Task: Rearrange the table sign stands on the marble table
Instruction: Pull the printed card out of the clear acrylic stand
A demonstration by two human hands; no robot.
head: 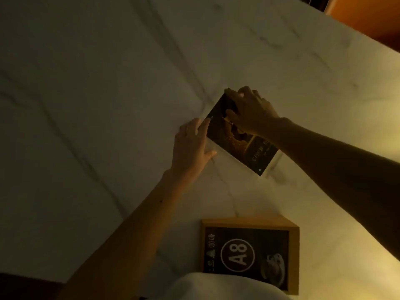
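Note:
A dark sign stand [252,151] in a clear holder, printed with a food picture and pale text, sits tilted in the middle of the marble table [108,94]. My right hand [251,112] grips its far top edge, thumb on the front face. My left hand [192,146] rests against its left edge with fingers spread and the index finger on the face. A second sign stand [251,254], wood-framed and dark with "A8" in a circle, lies close to me at the bottom.
The table's far right edge runs diagonally at the upper right, with an orange surface [368,20] beyond it. White fabric [216,286] covers the lower left corner of the wooden stand. The light is dim and yellow.

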